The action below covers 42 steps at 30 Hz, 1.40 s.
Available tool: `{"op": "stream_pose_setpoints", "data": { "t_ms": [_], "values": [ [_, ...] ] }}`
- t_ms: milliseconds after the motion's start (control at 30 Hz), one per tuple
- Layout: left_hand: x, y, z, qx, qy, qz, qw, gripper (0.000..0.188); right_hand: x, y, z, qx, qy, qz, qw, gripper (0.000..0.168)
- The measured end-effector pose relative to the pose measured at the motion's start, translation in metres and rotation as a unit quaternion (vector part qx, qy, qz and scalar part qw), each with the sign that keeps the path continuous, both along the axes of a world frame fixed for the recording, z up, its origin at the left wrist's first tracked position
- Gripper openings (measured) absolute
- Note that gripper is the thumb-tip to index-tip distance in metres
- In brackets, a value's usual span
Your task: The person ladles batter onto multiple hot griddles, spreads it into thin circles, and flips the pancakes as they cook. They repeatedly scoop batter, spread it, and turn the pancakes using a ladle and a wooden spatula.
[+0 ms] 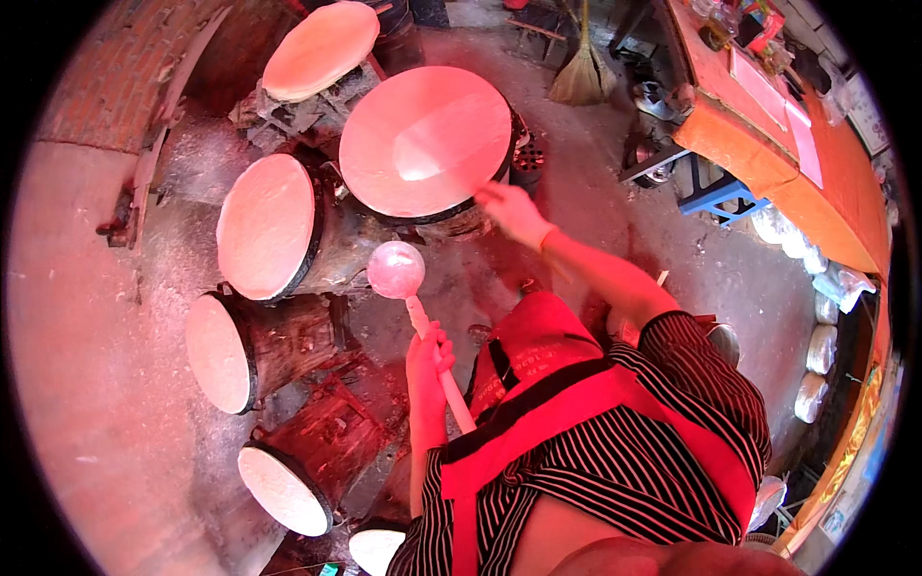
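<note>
My left hand is closed around the pale handle of a long ladle-like tool, whose round, shiny head points away from me, above the floor. Ahead is a large round griddle, its top pale under red light, with a brighter patch near the middle. My right hand is blurred at the near right rim of this griddle, fingers drawn together; whether they grip anything is unclear. To the left stand more round griddles with pale tops, one beside the large one and another nearer.
A stack of thin round sheets lies on a stand at the upper left. Another griddle stands low at the left. At the right are an orange-covered table, a blue stool and wrapped bundles. A straw broom is farther off.
</note>
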<state>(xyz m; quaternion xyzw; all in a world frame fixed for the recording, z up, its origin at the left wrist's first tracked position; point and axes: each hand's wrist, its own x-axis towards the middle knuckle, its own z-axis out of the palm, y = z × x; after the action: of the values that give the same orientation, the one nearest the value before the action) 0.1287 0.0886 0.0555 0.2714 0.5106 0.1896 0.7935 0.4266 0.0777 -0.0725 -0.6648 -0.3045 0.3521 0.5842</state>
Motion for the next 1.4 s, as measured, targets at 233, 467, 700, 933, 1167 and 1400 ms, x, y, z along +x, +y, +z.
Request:
{"op": "stream_pose_setpoints", "data": {
  "t_ms": [233,467,700,933,1167,1400],
  "values": [
    [0.012,0.013,-0.002,0.020,0.018,-0.033,0.999,0.016,0.068,-0.022,0.008,-0.029,-0.066,0.054,0.996,0.041],
    [0.061,0.108,-0.038,0.159,0.056,-0.090,0.982,0.015,0.038,-0.115,0.028,-0.113,-0.071,0.030,0.991,0.042],
    [0.152,0.121,-0.093,0.014,0.022,0.015,1.000,0.011,-0.023,-0.066,-0.005,-0.051,0.109,0.002,0.993,0.041],
    [0.101,0.116,0.015,-0.307,-0.283,0.085,0.905,0.022,0.017,-0.060,0.086,-0.058,0.196,0.069,0.976,0.041],
    [0.056,0.086,0.045,-0.215,-0.222,0.069,0.949,0.024,0.045,-0.066,0.048,0.011,-0.229,0.069,0.971,0.040],
    [0.000,0.036,0.026,-0.244,-0.199,0.213,0.925,0.015,0.062,-0.092,0.026,-0.081,-0.198,0.005,0.977,0.043]
  ]
}}
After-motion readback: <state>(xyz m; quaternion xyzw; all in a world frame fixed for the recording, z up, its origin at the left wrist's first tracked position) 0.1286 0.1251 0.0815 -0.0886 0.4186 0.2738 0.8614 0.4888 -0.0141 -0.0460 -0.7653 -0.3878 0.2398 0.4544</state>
